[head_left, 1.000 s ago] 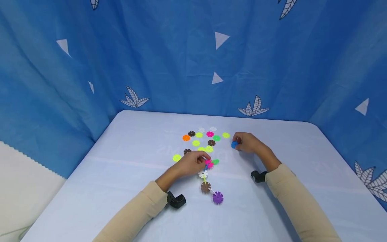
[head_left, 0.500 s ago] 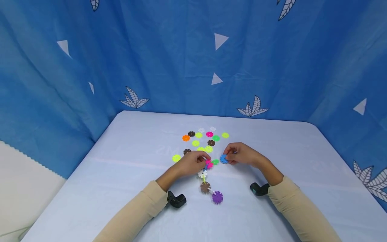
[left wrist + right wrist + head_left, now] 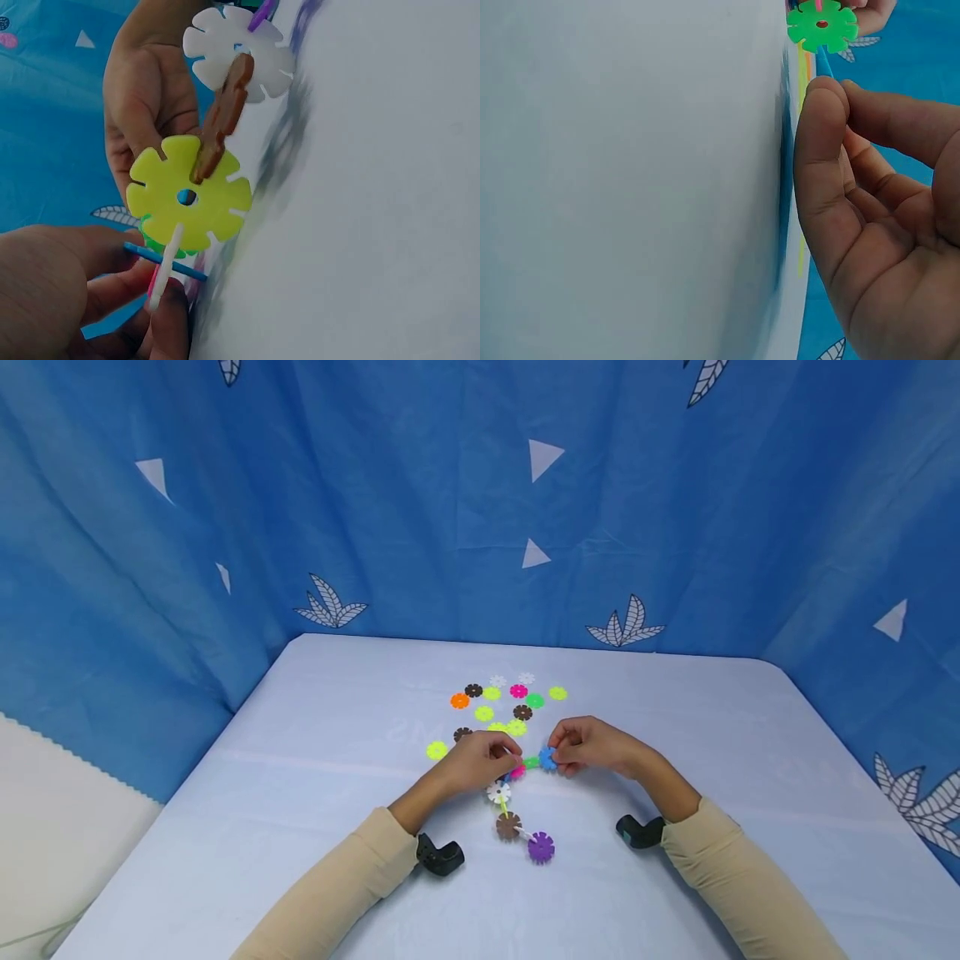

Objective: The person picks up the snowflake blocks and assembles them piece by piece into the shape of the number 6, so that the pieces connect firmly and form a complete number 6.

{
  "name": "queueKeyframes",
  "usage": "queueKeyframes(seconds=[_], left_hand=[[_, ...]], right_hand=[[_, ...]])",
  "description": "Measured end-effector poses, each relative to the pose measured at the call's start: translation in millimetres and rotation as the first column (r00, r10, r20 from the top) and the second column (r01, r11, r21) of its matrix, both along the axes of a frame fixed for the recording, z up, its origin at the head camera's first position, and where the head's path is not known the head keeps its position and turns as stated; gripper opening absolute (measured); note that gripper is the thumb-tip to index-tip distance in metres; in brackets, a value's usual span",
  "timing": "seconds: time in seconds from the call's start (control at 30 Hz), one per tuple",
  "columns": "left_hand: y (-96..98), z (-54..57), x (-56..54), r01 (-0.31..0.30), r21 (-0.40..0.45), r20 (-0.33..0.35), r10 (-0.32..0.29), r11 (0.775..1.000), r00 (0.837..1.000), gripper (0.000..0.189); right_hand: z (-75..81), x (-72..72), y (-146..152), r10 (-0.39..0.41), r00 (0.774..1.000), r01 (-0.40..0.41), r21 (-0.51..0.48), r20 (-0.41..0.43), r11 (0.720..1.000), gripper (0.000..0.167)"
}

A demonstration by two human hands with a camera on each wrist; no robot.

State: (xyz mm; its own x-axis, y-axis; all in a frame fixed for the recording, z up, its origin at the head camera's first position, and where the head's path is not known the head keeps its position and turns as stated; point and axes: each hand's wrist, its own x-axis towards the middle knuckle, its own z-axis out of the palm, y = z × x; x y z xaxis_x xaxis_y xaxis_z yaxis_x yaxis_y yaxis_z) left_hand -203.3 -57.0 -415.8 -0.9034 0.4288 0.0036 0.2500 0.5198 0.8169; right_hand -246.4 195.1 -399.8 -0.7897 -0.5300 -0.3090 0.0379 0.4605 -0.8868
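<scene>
A chain of notched plastic snowflake discs runs along the table in the head view, with a purple disc [image 3: 541, 847] at its near end. From there come a brown disc [image 3: 508, 826], a yellow one [image 3: 187, 196] and a white one [image 3: 498, 792]. My left hand [image 3: 472, 766] pinches the chain's far part by a pink disc [image 3: 517, 772], its fingers hiding some of the joints. Between thumb and fingertips my right hand [image 3: 596, 745] pinches a blue disc [image 3: 546, 760]. Its edge is right at the green disc [image 3: 531, 762] on the chain's end.
Loose discs lie scattered beyond the hands, among them an orange disc [image 3: 460, 701], a pale green disc [image 3: 535, 701] and several yellow ones. Black wrist devices [image 3: 440, 856] sit under both forearms. A blue curtain [image 3: 420, 510] hangs behind the white table [image 3: 360, 693].
My right hand has carried the blue disc leftward and nearer, from apart on the right up to the green disc. The left hand has stayed nearly still on the chain.
</scene>
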Motion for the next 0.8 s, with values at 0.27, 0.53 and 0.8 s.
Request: queueKeyframes(seconds=[0.27, 0.53, 0.8], left_hand=[[3.2, -0.7, -3.1, -0.016, -0.003, 0.008, 0.016, 1.000, 1.000, 0.011], [2.9, 0.9, -2.7, -0.001, 0.024, 0.048, 0.000, 1.000, 0.999, 0.013], [4.7, 1.9, -0.6, -0.013, 0.016, 0.054, 0.012, 1.000, 0.998, 0.013]], right_hand=[[1.1, 3.0, -2.5, 0.023, 1.000, -0.023, -0.017, 0.001, 1.000, 0.014], [2.0, 3.7, -5.6, 0.073, 0.997, -0.073, -0.029, -0.017, 0.997, 0.010], [3.0, 2.5, -13.7, 0.056, 0.998, -0.056, -0.015, -0.038, 0.998, 0.008]])
